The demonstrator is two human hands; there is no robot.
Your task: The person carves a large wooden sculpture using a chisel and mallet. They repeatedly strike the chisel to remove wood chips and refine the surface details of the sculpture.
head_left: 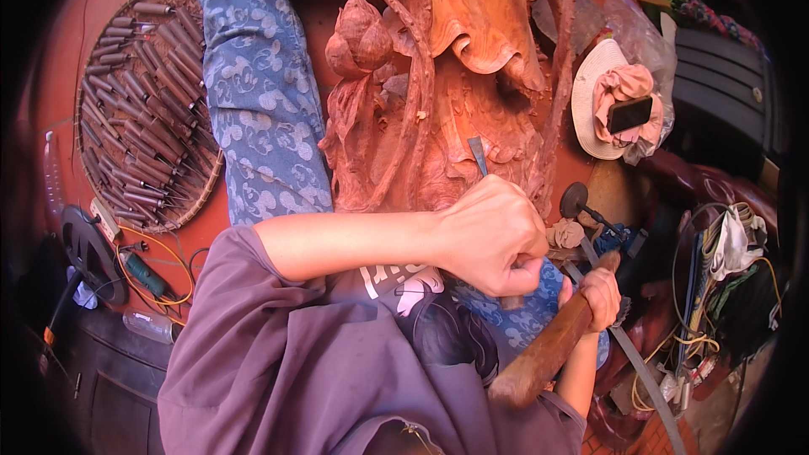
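Observation:
My left hand is closed in a fist around a chisel. The flat metal blade sticks out above the knuckles and its tip points at the carved reddish wood; whether it touches I cannot tell. The handle's end shows below the fist. My right hand grips a wooden mallet by its narrow end, lower and to the right. The mallet's thick end slants down to the left, near my shirt. Carved buds, stems and a smooth orange leaf-like part rise on the carving beyond my left hand.
A round woven tray with many wood-handled chisels lies at the left. Below it are a green power tool and an orange cord. A straw hat with a pink cloth and phone lies at the right, above cluttered cords.

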